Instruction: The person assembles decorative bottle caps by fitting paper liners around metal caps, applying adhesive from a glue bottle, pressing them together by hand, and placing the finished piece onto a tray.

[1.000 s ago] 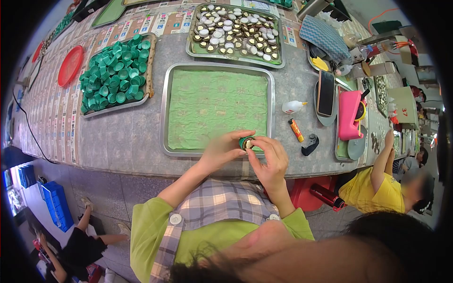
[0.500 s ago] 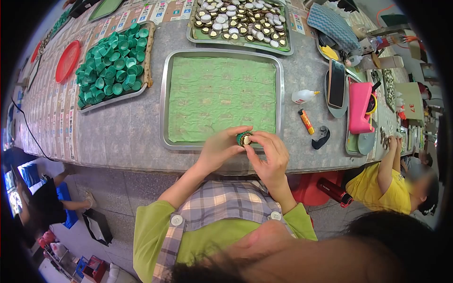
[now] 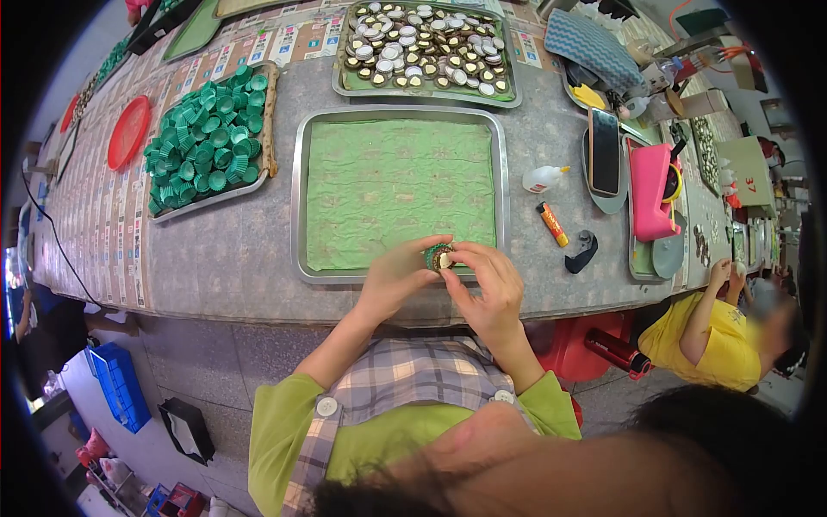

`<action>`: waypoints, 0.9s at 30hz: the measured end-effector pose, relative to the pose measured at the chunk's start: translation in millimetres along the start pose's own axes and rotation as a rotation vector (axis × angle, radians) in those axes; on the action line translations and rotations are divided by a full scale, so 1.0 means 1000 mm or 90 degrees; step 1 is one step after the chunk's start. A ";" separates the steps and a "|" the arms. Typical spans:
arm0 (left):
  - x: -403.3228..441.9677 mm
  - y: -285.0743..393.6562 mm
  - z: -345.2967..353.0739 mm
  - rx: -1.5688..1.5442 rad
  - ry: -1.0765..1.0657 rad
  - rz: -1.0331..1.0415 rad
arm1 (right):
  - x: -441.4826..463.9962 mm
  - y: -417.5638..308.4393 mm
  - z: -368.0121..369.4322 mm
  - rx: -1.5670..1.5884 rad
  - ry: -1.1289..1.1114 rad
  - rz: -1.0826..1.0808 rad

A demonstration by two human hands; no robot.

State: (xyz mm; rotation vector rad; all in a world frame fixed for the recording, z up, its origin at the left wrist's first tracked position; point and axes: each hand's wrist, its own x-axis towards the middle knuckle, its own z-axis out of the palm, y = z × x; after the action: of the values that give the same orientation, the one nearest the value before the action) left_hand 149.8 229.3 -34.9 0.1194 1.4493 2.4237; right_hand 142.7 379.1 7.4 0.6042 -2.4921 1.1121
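Probably for steadiness, the left hand [image 3: 393, 274] curls round a green cup [image 3: 432, 252] while the right hand [image 3: 494, 284] pinches a brown disc [image 3: 444, 259] at its mouth. They meet above the tray's [image 3: 301, 198] near rim, by the worktop's [image 3: 220, 258] front edge. Piled cups [image 3: 207, 133] toward the left edge and discs [image 3: 426, 52] toward the far edge seem placed within reach.

- Even, moderately bright light covers the grey tabletop [image 3: 233, 258]; shadows are soft.
- Fisheye distortion bows the tabletop's front edge; black vignetting swallows the corners.
- Bluish-white glare shows at far left.
- Dark hair [image 3: 715, 439] below looks unfocused.
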 end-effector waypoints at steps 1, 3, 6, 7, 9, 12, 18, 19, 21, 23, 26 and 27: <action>0.000 0.001 0.000 0.001 0.002 0.000 | 0.000 0.000 0.000 0.003 0.002 -0.001; 0.001 0.001 0.000 -0.015 -0.002 0.001 | 0.001 -0.001 -0.001 0.003 0.004 -0.002; 0.001 0.001 0.000 -0.022 -0.005 -0.001 | 0.002 -0.002 -0.001 -0.002 0.004 -0.002; 0.001 0.000 -0.001 -0.010 -0.002 -0.003 | 0.002 -0.002 -0.001 -0.004 0.003 -0.003; 0.002 0.001 -0.001 -0.022 -0.007 -0.002 | 0.002 -0.002 -0.001 -0.004 0.002 0.000; 0.002 0.003 0.001 -0.046 -0.010 -0.001 | 0.002 -0.003 -0.003 0.002 0.003 0.013; 0.002 0.003 -0.002 -0.115 0.035 -0.066 | 0.004 -0.002 -0.013 0.069 0.013 0.085; 0.003 0.005 -0.002 -0.130 0.045 -0.077 | 0.004 -0.002 -0.014 0.088 0.013 0.102; 0.004 0.012 0.001 -0.128 0.058 -0.100 | 0.004 -0.001 -0.014 0.109 0.013 0.117; 0.004 0.015 0.003 -0.126 0.072 -0.124 | 0.003 0.002 -0.014 0.216 0.014 0.175; 0.005 0.017 0.004 -0.146 0.070 -0.120 | -0.001 0.012 -0.010 0.362 0.017 0.252; 0.006 0.018 0.005 -0.114 0.066 -0.123 | 0.000 0.013 -0.010 0.360 0.019 0.251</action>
State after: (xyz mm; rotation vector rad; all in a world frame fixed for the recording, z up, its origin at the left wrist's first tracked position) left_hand 141.5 227.3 -17.0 -0.1802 1.2151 2.4153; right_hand 137.9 394.9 5.9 0.2232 -2.3182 1.9867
